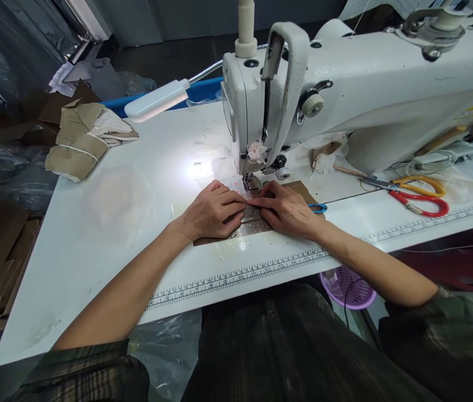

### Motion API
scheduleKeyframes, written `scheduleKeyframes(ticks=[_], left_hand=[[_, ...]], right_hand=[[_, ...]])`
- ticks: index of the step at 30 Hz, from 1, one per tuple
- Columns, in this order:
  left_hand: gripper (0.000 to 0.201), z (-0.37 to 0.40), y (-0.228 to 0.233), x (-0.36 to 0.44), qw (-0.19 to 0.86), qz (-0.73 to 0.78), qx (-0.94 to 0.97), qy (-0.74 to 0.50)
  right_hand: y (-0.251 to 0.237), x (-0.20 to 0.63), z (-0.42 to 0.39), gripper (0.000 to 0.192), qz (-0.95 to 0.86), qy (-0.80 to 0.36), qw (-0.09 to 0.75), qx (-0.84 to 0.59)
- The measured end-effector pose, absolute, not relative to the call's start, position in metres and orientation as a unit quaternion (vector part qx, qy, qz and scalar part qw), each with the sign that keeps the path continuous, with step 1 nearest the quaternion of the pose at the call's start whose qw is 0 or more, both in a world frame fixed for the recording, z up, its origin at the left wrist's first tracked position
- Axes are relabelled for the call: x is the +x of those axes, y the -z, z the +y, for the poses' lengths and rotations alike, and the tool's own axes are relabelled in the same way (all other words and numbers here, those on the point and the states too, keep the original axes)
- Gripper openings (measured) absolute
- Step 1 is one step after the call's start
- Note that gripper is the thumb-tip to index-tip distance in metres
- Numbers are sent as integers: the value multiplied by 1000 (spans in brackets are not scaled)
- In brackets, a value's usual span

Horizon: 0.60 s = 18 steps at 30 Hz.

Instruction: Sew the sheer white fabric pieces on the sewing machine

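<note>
A brown piece of fabric (254, 226) with a shiny lower strip lies flat beneath the presser foot (248, 183) of the white sewing machine (242, 106). My left hand (215, 212) rests on its left part, fingers bent and pressed together. From the right, my right hand (287, 210) closes on the fabric just in front of the foot, its index finger reaching toward the left fingertips. The fabric under both hands is partly hidden. A blue-handled tool, perhaps thread snips (319, 207), lies beside my right wrist.
Scissors with orange and red handles (423, 195) lie at the right. A tied brown fabric bundle (78, 140) sits at the table's back left. A lamp (157, 100) lights the work. A printed ruler (236, 279) runs along the front edge; a purple basket (357, 296) is below.
</note>
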State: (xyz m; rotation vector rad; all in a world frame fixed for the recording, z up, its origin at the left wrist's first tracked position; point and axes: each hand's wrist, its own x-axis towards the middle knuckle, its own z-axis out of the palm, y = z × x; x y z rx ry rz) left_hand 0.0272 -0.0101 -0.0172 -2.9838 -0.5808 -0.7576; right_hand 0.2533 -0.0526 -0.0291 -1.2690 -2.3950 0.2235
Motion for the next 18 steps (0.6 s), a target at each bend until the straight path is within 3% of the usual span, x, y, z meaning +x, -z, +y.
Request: scheduleKeyframes(ticks=[18], left_hand=[[17,-11,14,27,-16,-179,-953,243]], right_hand=[[28,254,-53,38,-882,-44,180,-433]])
